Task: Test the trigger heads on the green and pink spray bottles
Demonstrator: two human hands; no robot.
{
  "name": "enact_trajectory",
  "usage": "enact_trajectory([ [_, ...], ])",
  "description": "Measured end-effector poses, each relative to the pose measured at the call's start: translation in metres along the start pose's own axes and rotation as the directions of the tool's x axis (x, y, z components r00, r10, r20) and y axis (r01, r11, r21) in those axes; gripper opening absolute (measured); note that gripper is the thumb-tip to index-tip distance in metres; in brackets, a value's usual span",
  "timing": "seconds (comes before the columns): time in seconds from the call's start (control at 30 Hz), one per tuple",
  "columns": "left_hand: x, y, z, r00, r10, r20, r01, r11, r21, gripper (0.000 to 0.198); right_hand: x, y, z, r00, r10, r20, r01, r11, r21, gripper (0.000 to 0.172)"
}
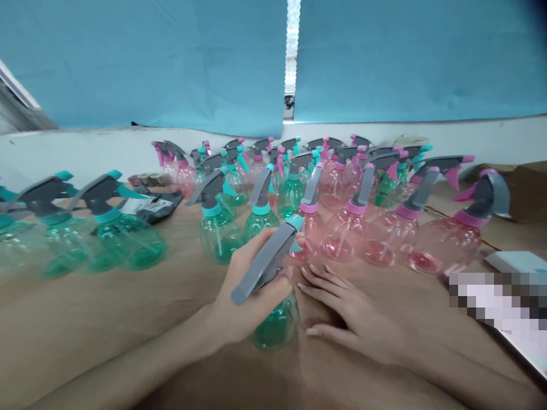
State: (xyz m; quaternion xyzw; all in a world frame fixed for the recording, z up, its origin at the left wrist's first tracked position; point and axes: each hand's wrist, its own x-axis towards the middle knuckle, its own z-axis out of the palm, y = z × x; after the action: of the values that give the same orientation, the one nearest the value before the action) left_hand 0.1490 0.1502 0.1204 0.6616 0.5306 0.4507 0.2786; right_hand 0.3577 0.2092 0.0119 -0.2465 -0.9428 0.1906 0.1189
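Note:
My left hand point(245, 293) is wrapped round the neck of a green spray bottle point(276, 327), below its grey spray head with a turquoise nozzle. The fingers hide the bottle's collar. Beside it on the right, my right hand point(342, 304) lies on the brown table with its fingers spread, apart from the bottle. Just beyond the hands stand a green spray bottle point(257, 224) with a turquoise collar and a pink spray bottle point(344, 230) with a pink collar, both upright.
Several green bottles point(130, 242) stand at the left, and more pink and green ones fill the back. Pink bottles point(444, 245) line the right. A dark plastic packet point(158, 205) lies at the back left. A white box point(519, 262) sits at the right edge, near a blurred-out object.

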Motion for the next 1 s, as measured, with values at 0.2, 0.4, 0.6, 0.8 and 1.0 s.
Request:
enact_trajectory([
  [0.2, 0.0003, 0.0004, -0.001, 0.999, -0.023, 0.027, 0.024, 1.0, -0.001, 0.02, -0.0006, -0.0018, -0.0004, 1.0, 0.01, -0.029, -0.01, 1.0, 0.013, 0.067],
  [0.4, 0.0016, 0.0036, -0.0047, 0.998, -0.007, 0.058, 0.005, 0.999, 0.039, 0.013, -0.0013, -0.0003, 0.0018, 0.999, 0.009, -0.038, -0.008, 1.0, 0.008, 0.068],
  [0.6, -0.001, 0.006, -0.0087, 0.999, 0.014, 0.044, -0.019, 0.995, 0.099, 0.004, -0.001, 0.0004, 0.0025, 0.999, 0.002, -0.043, -0.002, 1.0, 0.01, 0.068],
  [0.8, -0.0016, 0.0057, -0.0082, 0.999, 0.015, 0.045, -0.02, 0.994, 0.106, 0.007, -0.0013, 0.0012, 0.0024, 0.999, 0.005, -0.039, -0.004, 1.0, 0.018, 0.068],
  [1.0, 0.0001, 0.0039, -0.0054, 1.0, 0.026, 0.003, -0.026, 0.998, 0.057, 0.012, -0.0017, 0.0021, 0.0033, 0.999, 0.002, -0.051, 0.0, 0.999, 0.032, 0.068],
])
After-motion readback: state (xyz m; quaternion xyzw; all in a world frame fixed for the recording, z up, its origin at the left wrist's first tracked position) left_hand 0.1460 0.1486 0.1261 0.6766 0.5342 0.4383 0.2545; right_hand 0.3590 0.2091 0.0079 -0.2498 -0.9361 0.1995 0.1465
